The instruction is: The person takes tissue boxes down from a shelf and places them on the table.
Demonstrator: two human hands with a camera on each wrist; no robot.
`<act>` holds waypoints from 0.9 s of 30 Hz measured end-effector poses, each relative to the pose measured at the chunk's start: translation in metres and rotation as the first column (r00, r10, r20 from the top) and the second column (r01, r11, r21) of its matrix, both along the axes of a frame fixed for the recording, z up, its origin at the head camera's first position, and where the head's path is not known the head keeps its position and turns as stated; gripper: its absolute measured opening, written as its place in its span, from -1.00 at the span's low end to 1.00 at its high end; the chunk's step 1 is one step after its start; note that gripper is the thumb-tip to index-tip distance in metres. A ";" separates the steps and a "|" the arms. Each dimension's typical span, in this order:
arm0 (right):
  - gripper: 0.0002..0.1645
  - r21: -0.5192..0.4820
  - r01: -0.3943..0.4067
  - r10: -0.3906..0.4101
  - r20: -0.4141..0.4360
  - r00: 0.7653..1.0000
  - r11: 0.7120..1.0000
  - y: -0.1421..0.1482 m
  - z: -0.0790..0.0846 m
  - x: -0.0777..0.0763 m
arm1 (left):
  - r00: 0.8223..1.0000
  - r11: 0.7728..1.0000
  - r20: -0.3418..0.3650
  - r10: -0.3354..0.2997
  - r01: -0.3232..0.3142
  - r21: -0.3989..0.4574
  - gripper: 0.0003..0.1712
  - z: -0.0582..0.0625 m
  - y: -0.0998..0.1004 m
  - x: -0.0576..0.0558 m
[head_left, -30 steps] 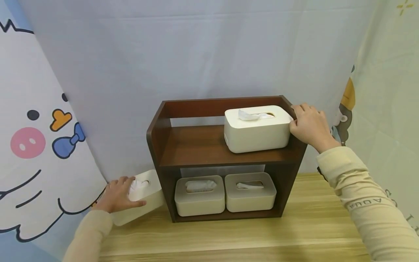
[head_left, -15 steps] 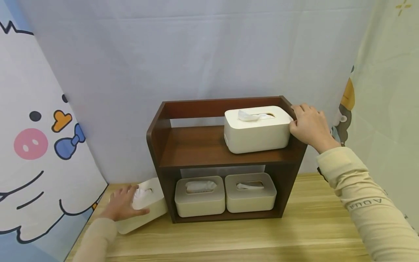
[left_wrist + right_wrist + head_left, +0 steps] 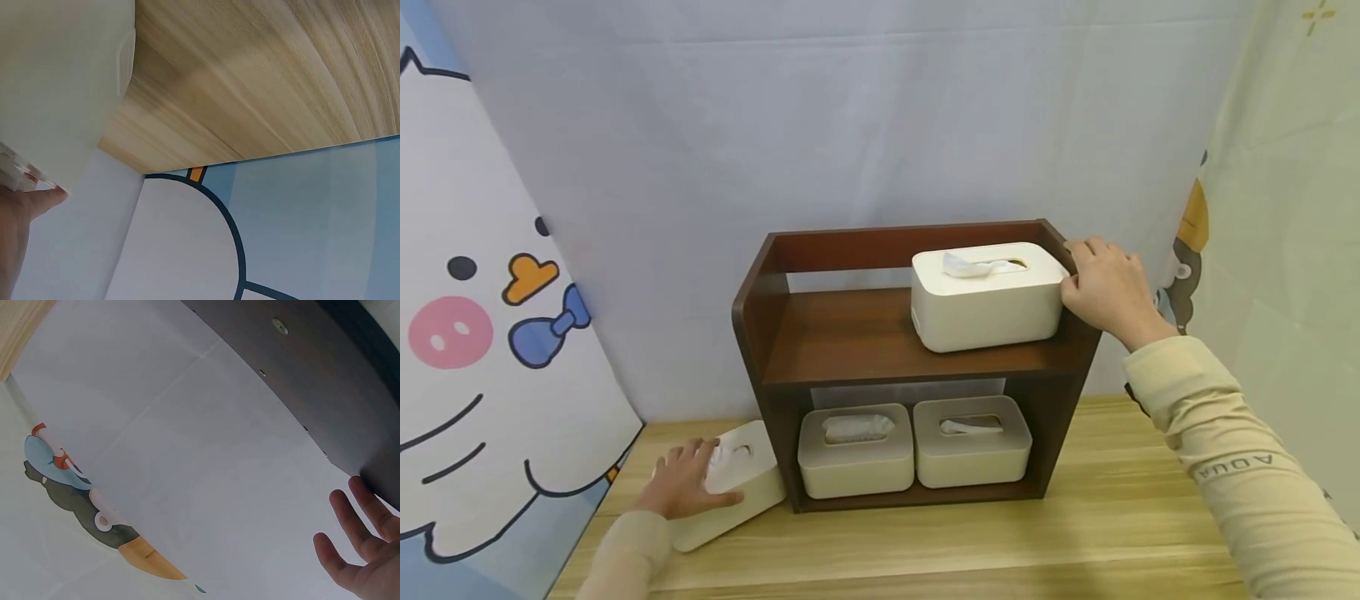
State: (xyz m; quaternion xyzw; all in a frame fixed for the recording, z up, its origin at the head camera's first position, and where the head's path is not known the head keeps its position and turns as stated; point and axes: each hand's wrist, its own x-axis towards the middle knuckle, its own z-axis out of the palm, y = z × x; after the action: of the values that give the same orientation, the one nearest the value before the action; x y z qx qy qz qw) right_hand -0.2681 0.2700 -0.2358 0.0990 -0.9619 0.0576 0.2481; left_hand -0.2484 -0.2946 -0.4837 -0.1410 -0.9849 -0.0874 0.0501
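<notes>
In the head view my left hand (image 3: 683,482) grips a cream tissue box (image 3: 747,475) from above, thumb along its near side. This box sits at a slant on the table against the left side of a dark brown two-tier shelf (image 3: 850,333). My right hand (image 3: 1107,279) holds the top edge of the shelf's right side panel. In the right wrist view, several spread fingers (image 3: 351,522) show beside the panel, some of them off it. Another tissue box (image 3: 988,300) stands on the upper tier, near the right hand. The left wrist view shows the gripped box close up.
Two more tissue boxes, a left one (image 3: 856,454) and a right one (image 3: 973,442), stand side by side in the lower tier. Wooden tabletop (image 3: 925,550) extends in front of the shelf. A pale cloth backdrop (image 3: 880,125) hangs behind, with a cartoon-printed cloth (image 3: 482,400) at left.
My left hand has brought the tissue box down and slightly nearer, to the tabletop beside the shelf. The right hand keeps its place on the panel.
</notes>
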 end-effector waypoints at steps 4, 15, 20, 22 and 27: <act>-0.44 0.004 0.002 -0.002 -0.001 1.000 1.000 0.001 0.000 0.000 | 1.000 1.000 -0.006 -0.008 0.008 0.008 0.19 0.000 0.000 0.001; -0.45 -0.006 -0.004 0.004 0.007 1.000 1.000 0.002 -0.001 0.001 | 0.997 0.998 0.048 -0.059 0.060 -0.019 0.25 0.007 -0.004 -0.001; -0.45 -0.001 -0.005 0.005 0.004 1.000 1.000 0.001 -0.001 0.001 | 0.992 0.996 0.106 -0.067 0.072 -0.048 0.27 0.013 -0.006 -0.002; -0.45 0.001 -0.006 0.006 0.003 1.000 1.000 0.000 -0.001 0.001 | 0.990 0.996 0.126 -0.066 0.073 -0.050 0.26 0.016 -0.006 -0.002; -0.45 0.002 -0.007 0.007 -0.003 1.000 1.000 0.000 -0.001 0.001 | 0.985 0.997 0.165 -0.043 0.054 -0.058 0.23 0.021 -0.005 -0.002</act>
State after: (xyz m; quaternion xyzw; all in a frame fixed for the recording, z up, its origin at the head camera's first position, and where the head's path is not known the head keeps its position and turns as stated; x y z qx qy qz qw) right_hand -0.2676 0.2702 -0.2366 0.1027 -0.9612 0.0572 0.2494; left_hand -0.2506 -0.2991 -0.4627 -0.1589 -0.9842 -0.0693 -0.0375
